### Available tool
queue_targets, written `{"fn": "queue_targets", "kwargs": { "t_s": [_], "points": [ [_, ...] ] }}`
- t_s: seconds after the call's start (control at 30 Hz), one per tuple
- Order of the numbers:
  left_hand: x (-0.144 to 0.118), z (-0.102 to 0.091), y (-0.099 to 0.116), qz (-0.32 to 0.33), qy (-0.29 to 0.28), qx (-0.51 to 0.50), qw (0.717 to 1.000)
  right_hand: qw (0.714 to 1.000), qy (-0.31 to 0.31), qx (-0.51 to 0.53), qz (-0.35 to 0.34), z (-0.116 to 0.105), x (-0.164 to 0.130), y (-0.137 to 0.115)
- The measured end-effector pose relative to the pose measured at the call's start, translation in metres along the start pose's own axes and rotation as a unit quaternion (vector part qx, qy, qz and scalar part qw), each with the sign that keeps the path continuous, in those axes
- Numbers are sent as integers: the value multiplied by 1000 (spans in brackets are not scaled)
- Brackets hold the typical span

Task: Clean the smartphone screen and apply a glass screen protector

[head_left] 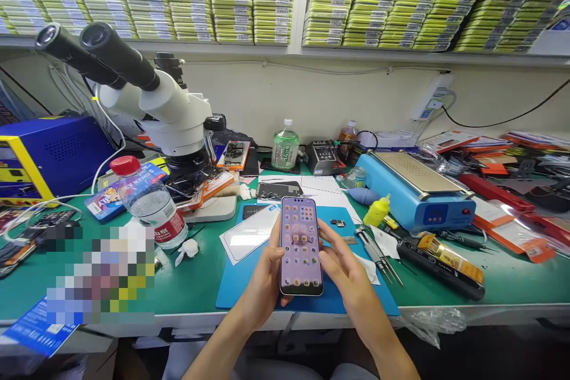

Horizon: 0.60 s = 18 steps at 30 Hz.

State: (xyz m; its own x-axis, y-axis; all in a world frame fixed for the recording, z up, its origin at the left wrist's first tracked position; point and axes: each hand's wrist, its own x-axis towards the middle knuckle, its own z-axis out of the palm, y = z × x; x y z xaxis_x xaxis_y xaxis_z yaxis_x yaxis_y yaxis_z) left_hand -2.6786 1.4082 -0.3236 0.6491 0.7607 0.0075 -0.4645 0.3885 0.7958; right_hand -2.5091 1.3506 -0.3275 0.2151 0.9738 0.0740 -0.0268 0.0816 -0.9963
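1. Head view: a lit phone (303, 249), held above a blue mat (234, 285) near the worktop's (191, 285) front edge.
2. Left hand (263, 268) pinches its left edge; right hand (346, 266), fingers spread, is at its right edge, contact unclear.
3. Bare green surface shows left of the mat; tweezers (378, 256) lie along its right edge.

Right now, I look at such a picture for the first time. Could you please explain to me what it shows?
There is no machine arm here: these are a person's bare hands, seen from one camera worn on the head, looking forward and down. The left hand holds a lit smartphone showing app icons; the right hand is at its other edge, its grip unclear. Below is a blue mat on a green workbench. Around it are a stereo microscope, a red-capped bottle and a yellow squeeze bottle.
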Motion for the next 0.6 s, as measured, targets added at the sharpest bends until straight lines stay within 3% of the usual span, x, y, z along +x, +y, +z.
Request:
{"fn": "queue_targets", "kwargs": {
  "t_s": [0.13, 0.33, 0.6],
  "points": [
    [-1, 0, -2, 9, -1, -6, 1000, 998, 26, -38, -33, 9, 3, -4],
    [1, 1, -5, 45, -11, -55, 997, 994, 77, -81, -17, 23, 14, -12],
    [0, 4, 2, 26, -16, -81, 996, 995, 81, -60, -25, 14, 9, -14]
  ]
}}
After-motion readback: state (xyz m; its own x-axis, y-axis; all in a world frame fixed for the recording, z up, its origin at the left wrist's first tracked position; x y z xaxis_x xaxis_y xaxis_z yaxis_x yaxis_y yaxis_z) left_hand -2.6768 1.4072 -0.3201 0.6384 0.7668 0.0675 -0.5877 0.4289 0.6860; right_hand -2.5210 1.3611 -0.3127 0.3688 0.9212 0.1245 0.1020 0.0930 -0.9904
